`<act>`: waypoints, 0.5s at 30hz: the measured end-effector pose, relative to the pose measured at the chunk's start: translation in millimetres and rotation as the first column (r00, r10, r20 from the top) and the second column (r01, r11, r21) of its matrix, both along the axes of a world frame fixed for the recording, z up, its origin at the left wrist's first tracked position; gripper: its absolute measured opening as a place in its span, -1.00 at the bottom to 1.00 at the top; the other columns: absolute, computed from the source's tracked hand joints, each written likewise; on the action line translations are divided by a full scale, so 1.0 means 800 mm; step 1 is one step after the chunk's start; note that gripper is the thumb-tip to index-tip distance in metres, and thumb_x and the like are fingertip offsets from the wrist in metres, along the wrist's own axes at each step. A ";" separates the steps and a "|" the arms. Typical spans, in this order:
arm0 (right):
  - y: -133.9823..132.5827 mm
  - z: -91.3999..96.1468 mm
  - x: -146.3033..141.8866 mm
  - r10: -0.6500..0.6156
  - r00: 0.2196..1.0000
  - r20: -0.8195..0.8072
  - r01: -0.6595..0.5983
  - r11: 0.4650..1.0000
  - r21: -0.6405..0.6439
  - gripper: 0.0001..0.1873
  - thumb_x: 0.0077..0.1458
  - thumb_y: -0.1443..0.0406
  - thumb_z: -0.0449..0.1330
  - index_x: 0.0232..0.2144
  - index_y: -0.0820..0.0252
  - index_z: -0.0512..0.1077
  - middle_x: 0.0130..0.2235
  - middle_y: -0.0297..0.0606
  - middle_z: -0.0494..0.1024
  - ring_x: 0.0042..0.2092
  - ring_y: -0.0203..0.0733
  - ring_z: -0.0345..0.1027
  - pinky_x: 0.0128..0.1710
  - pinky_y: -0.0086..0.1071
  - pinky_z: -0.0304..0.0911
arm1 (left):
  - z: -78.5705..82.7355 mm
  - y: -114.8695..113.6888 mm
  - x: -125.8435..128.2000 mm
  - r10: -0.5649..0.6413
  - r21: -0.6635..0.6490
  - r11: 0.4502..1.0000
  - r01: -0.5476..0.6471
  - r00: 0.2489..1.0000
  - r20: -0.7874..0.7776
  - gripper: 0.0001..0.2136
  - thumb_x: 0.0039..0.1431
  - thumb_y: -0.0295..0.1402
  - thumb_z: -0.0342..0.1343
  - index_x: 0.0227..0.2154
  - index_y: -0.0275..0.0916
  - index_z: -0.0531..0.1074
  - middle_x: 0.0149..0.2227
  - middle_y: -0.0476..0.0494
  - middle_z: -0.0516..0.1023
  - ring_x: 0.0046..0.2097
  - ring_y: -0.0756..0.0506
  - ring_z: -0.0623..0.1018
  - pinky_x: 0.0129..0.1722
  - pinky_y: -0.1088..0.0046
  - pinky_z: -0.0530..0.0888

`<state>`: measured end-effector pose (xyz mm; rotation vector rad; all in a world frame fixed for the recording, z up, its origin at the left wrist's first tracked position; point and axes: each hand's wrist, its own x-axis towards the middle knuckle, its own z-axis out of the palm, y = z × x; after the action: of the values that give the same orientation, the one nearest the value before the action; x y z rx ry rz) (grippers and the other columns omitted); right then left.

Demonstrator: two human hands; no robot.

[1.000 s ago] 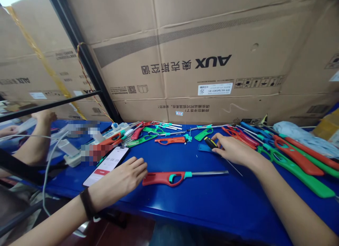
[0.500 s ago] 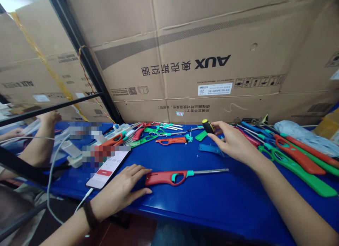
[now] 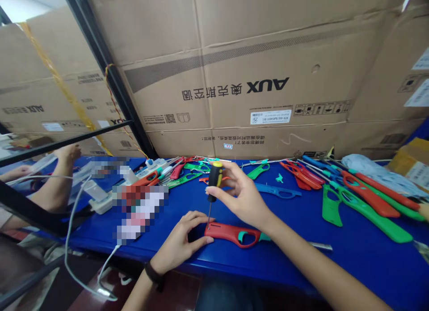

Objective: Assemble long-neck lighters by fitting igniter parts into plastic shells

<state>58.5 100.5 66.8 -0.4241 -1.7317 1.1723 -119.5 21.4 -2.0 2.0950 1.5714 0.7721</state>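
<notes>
A red long-nosed gas lighter [image 3: 223,232] lies on the blue table, its metal tube pointing right. Thumb and fingers of my left hand [image 3: 182,239] grip the lighter's handle end from both sides. My right hand [image 3: 246,197] is closed around a black and yellow screwdriver [image 3: 214,181], held upright. Its tip meets the handle near the left end, at what looks like a screw hole. My right wrist covers part of the lighter's tube. Behind the hands lies a blue lighter half-shell [image 3: 278,191], with a green one [image 3: 259,171] farther back.
Several loose lighters and shells, among them a long green lighter [image 3: 375,217], are piled at the right. More parts lie along the big cardboard box [image 3: 217,114]. At left are a power strip [image 3: 100,203], white cable [image 3: 69,239] and another person's arm [image 3: 55,181].
My right hand has brought the screwdriver left and down onto the lighter's handle. My left hand, loosely spread beside the handle before, now grips its end. The view has shifted slightly.
</notes>
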 end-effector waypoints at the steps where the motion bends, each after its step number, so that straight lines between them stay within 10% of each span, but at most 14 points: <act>1: -0.001 -0.003 -0.010 -0.014 1.000 0.008 0.014 1.000 0.020 -0.56 0.04 0.18 0.24 -0.03 -0.03 0.23 -0.25 -0.33 0.52 -0.30 -0.20 0.49 -0.38 -0.32 0.47 | 0.000 0.000 0.000 0.005 -0.010 1.000 -0.005 1.000 0.019 -0.69 0.11 -0.23 0.18 -0.07 -0.12 0.44 -0.08 -0.13 0.47 -0.02 -0.15 0.43 0.09 0.21 0.30; 15: 0.007 -0.045 -0.020 -0.103 0.993 -0.052 0.102 0.995 -0.021 -0.54 0.04 0.12 0.22 -0.04 0.03 0.18 -0.21 -0.26 0.50 -0.33 -0.15 0.52 -0.43 -0.34 0.48 | -0.002 -0.001 -0.004 0.036 0.009 0.999 -0.038 0.989 0.144 -0.69 0.05 -0.26 0.23 -0.11 -0.16 0.47 -0.11 -0.14 0.50 -0.03 -0.16 0.46 0.03 0.26 0.37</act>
<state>42.2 106.0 30.9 -0.4833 -1.6353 1.1163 -122.7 20.5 -3.6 1.9753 1.5354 0.9258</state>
